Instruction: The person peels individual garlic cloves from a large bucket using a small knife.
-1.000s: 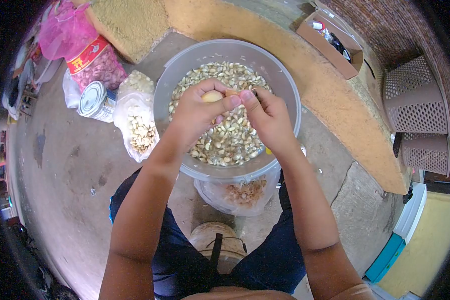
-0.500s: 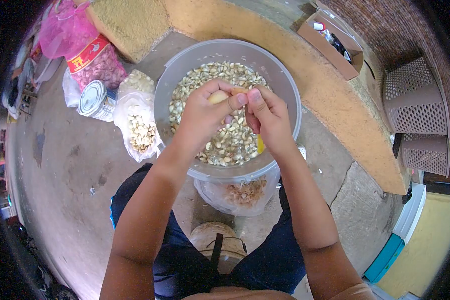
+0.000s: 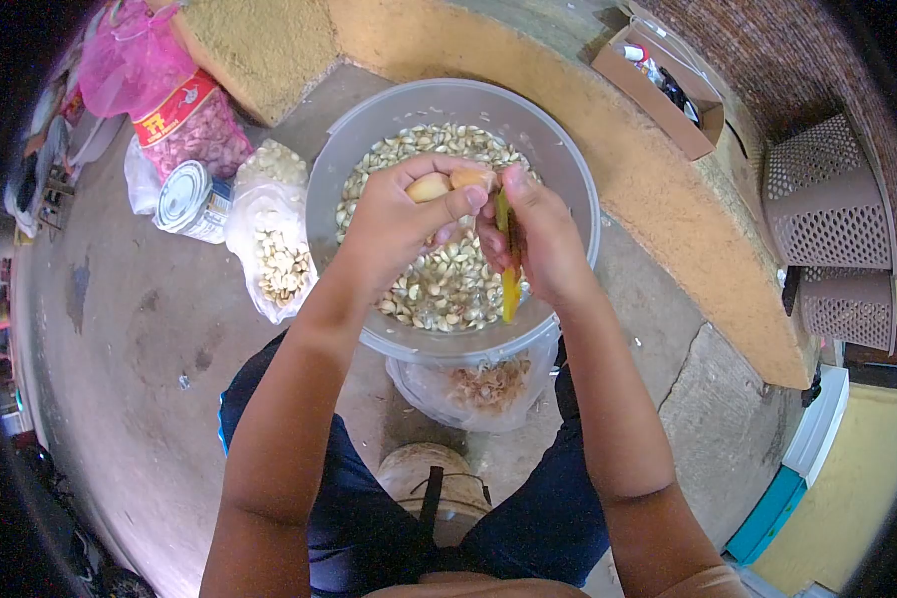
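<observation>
Over a large grey tub (image 3: 331,179) full of pale garlic cloves (image 3: 450,284), my two hands are close together. My left hand (image 3: 409,204) is closed around garlic cloves (image 3: 429,187), one of them held at its fingertips. My right hand (image 3: 540,234) grips a yellow-handled knife (image 3: 511,289), its handle pointing down toward me. The right thumb is at the tip of the clove in my left fingers. Most of the knife's blade is hidden by the fingers.
Left of the tub are a bag of cloves (image 3: 281,261), a can (image 3: 194,199) and a pink mesh sack (image 3: 204,130). A bag of peelings (image 3: 488,384) hangs at the tub's near side, with a bucket (image 3: 434,473) below. A cardboard box (image 3: 658,90) sits on the ledge.
My right hand has turned, so more of the yellow handle shows below it. The cloves in my left hand are more exposed.
</observation>
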`<state>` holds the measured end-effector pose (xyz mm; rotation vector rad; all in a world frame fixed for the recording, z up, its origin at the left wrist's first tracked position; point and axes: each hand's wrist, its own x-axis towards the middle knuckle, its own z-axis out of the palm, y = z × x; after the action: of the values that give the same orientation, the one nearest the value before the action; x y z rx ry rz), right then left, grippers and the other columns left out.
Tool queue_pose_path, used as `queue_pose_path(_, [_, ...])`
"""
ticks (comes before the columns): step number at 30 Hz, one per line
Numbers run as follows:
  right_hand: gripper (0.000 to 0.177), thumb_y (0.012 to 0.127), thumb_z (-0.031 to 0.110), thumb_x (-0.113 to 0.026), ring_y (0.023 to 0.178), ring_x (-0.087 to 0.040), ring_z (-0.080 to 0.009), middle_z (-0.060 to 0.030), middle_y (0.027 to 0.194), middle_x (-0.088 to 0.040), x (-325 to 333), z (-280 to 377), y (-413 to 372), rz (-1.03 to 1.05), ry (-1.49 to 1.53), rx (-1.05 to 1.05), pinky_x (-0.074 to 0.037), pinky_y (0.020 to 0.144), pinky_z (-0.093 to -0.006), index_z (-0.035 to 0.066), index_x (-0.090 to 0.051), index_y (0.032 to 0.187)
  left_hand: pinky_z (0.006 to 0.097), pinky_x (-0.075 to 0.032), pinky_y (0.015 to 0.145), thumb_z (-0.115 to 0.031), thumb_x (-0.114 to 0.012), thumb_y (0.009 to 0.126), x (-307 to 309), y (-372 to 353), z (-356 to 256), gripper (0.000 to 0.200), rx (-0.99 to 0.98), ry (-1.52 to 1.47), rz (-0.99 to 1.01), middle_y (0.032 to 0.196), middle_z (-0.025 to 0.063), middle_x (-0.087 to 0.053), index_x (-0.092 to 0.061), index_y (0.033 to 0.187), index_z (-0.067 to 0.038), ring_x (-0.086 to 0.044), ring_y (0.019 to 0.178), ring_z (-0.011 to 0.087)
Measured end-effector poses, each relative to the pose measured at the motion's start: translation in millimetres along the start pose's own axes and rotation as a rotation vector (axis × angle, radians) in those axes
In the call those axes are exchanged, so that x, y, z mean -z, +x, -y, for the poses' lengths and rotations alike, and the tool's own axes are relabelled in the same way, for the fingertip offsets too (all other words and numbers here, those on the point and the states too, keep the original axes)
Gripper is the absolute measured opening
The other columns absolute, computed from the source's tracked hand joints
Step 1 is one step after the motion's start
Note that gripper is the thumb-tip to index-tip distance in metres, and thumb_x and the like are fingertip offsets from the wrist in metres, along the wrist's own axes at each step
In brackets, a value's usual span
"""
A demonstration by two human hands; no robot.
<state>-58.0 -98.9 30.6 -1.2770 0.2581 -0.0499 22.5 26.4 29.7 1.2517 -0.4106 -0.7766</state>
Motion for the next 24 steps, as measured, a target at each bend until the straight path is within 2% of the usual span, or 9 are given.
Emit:
queue_pose_path(4, [0.032, 0.087, 0.035, -0.045, 0.045, -0.04, -0.0056, 0.0013, 0.052, -0.042, 4.8, 0.5, 1.0, -0.026, -0.273, 0.036, -0.03, 0.038, -0.0208, 0.007, -0.047, 0.07, 0.0173, -0.039, 0.048, -0.01, -0.065, 0.074, 5.5, 1.5, -1.5, 0.023, 0.034, 0.1, 0.006, 0.076, 0.0042, -0.061, -0.059, 0.094, -0.001, -0.049, 0.055, 0.0057])
queue_pose_path(7, [0.032, 0.087, 0.033, -0.047, 0.046, -0.039, -0.0055, 0.0017, 0.051, -0.041, 7.0, -1.6, 1.0, -0.055, -0.386, 0.068, -0.03, 0.04, -0.0219, 0.007, -0.047, 0.068, 0.0207, -0.044, 0.061, -0.01, -0.065, 0.073, 2.4, 0.9, -4.0, 0.021, -0.08, 0.368, -0.053, 0.079, 0.0042, -0.062, -0.061, 0.092, -0.001, -0.055, 0.067, 0.0087])
queue_pose_path(10, [0.033, 0.087, 0.033, -0.047, 0.047, -0.039, -0.0061, 0.0015, 0.051, -0.042, 7.5, 1.5, -1.3, -0.027, -0.398, 0.025, -0.031, 0.041, -0.0228, 0.006, -0.047, 0.068, 0.023, -0.044, 0.07, -0.01, -0.065, 0.072, 3.5, 0.5, 0.1, 0.02, -0.226, 0.439, -0.039, 0.08, 0.0044, -0.063, -0.062, 0.091, -0.002, -0.056, 0.076, 0.0101])
queue_pose_path(13, [0.033, 0.087, 0.031, -0.047, 0.047, -0.039, -0.0071, 0.0013, 0.052, -0.043, 4.7, 3.6, -3.1, -0.041, -0.281, -0.017, -0.032, 0.043, -0.0238, 0.004, -0.049, 0.068, 0.0229, -0.045, 0.068, -0.01, -0.064, 0.072, 1.1, -1.2, 1.4, 0.021, -0.318, 0.557, -0.072, 0.08, 0.0069, -0.063, -0.062, 0.092, -0.001, -0.057, 0.074, 0.01])
queue_pose_path(19, [0.032, 0.086, 0.029, -0.048, 0.049, -0.041, -0.0117, -0.005, 0.051, -0.041, 6.1, -11.1, 2.7, -0.166, -0.513, 0.168, -0.034, 0.046, -0.0282, 0.001, -0.049, 0.07, 0.0259, -0.045, 0.064, -0.014, -0.063, 0.073, 0.3, 0.9, 9.3, 0.022, -0.431, 0.653, -0.146, 0.078, 0.0122, -0.062, -0.061, 0.092, -0.002, -0.06, 0.07, 0.0174])
queue_pose_path(22, [0.034, 0.085, 0.031, -0.048, 0.051, -0.041, -0.0131, -0.0079, 0.052, -0.041, 3.6, -11.0, 0.6, -0.175, -0.514, 0.199, -0.034, 0.047, -0.03, 0.0, -0.048, 0.07, 0.0285, -0.044, 0.06, -0.016, -0.062, 0.073, -0.5, -0.5, 9.8, 0.021, -0.491, 0.723, -0.163, 0.075, 0.0124, -0.062, -0.061, 0.09, -0.002, -0.059, 0.067, 0.0198])
queue_pose_path(24, [0.035, 0.085, 0.032, -0.048, 0.051, -0.041, -0.0129, -0.0082, 0.052, -0.042, 2.0, -9.1, -0.9, -0.165, -0.555, 0.206, -0.035, 0.048, -0.0299, 0.0, -0.049, 0.071, 0.0284, -0.043, 0.057, -0.017, -0.063, 0.073, 0.9, -1.8, 7.1, 0.022, -0.417, 0.769, -0.161, 0.072, 0.0104, -0.061, -0.06, 0.088, -0.001, -0.058, 0.064, 0.0175])
